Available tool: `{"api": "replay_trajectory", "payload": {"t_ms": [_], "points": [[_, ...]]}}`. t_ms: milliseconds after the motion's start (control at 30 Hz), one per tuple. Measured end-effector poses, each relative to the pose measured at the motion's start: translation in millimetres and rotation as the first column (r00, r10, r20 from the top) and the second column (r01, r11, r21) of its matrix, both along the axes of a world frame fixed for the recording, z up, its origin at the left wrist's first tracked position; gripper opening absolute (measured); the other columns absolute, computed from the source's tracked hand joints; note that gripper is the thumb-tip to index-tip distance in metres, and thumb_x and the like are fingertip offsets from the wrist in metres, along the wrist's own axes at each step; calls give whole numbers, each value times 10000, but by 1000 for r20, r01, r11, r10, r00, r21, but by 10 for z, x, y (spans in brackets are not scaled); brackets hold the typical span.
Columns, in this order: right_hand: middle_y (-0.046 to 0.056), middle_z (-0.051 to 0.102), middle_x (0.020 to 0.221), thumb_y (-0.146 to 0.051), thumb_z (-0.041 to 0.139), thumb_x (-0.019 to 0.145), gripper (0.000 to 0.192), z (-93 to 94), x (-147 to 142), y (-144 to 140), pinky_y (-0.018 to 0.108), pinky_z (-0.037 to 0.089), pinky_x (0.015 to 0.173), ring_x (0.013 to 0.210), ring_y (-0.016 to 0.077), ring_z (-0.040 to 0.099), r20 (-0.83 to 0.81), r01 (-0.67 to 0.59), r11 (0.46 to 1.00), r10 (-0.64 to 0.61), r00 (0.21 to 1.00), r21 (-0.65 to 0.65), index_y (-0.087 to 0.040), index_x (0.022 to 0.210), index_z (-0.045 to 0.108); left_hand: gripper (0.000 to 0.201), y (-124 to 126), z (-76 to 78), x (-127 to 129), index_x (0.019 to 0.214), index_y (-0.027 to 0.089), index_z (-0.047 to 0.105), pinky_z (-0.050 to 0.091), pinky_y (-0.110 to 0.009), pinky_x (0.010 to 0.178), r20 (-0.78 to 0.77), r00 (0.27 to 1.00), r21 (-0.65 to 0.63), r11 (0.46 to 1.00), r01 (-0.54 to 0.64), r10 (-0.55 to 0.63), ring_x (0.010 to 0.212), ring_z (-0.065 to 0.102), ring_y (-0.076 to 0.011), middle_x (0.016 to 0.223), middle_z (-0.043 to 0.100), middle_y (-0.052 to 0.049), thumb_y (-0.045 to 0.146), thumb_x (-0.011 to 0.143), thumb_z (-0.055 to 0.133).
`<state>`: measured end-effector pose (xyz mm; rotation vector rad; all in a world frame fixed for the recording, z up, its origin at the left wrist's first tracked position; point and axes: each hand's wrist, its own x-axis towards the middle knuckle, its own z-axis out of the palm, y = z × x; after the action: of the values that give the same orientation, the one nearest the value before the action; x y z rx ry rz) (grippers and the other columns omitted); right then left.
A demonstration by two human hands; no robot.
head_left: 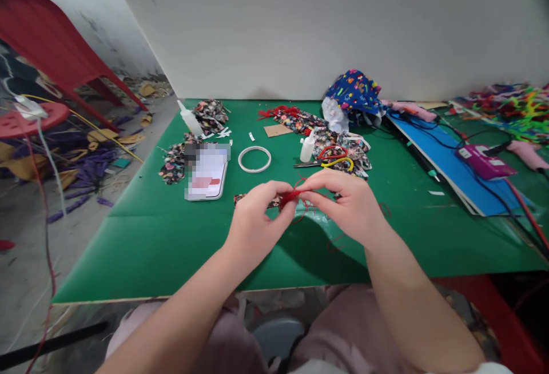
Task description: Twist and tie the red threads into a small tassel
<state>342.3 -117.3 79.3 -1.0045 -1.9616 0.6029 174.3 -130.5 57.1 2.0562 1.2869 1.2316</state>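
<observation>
My left hand [257,217] and my right hand [345,205] meet above the green table [171,231], both pinching a small bundle of red thread [290,196] between thumb and fingertips. Loose red strands trail from it down onto the green surface. A strip of floral fabric [240,198] lies under my hands, mostly hidden.
Behind my hands lie a white tape ring [254,159], a phone [207,175], two glue bottles [307,148], scissors with red and yellow handles [332,158], and floral fabric scraps [174,162]. A blue board [450,171], a purple glue gun [482,162] and cables fill the right. Red chairs [47,48] stand left.
</observation>
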Motion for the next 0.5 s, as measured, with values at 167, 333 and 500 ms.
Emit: {"api": "replay_trajectory", "payload": {"t_ms": [167, 333, 500], "points": [[-11, 674, 831, -194, 589, 813, 68, -5, 23, -12, 190, 462, 721, 787, 90, 610, 21, 10, 1000, -10, 1000, 7, -190, 831, 655, 98, 19, 14, 28, 861, 190, 527, 474, -205, 694, 530, 840, -419, 826, 378, -115, 746, 615, -106, 780, 635, 17, 238, 793, 580], [-5, 668, 849, -187, 582, 817, 73, -32, 42, -14, 207, 463, 744, 811, 97, 604, 32, 27, 998, -29, 999, 53, -193, 852, 646, 214, 32, 33, 16, 906, 161, 559, 490, -253, 658, 762, 647, -498, 633, 593, -7, 665, 616, -133, 711, 655, -23, 355, 854, 487], [17, 664, 855, -174, 579, 817, 74, -73, 35, 10, 232, 469, 773, 833, 110, 598, 58, 22, 987, -31, 998, 160, -180, 858, 641, 194, 52, 21, 5, 827, 154, 631, 482, -195, 621, 770, 623, -550, 639, 537, 139, 623, 602, -92, 703, 658, -5, 341, 779, 624]]}}
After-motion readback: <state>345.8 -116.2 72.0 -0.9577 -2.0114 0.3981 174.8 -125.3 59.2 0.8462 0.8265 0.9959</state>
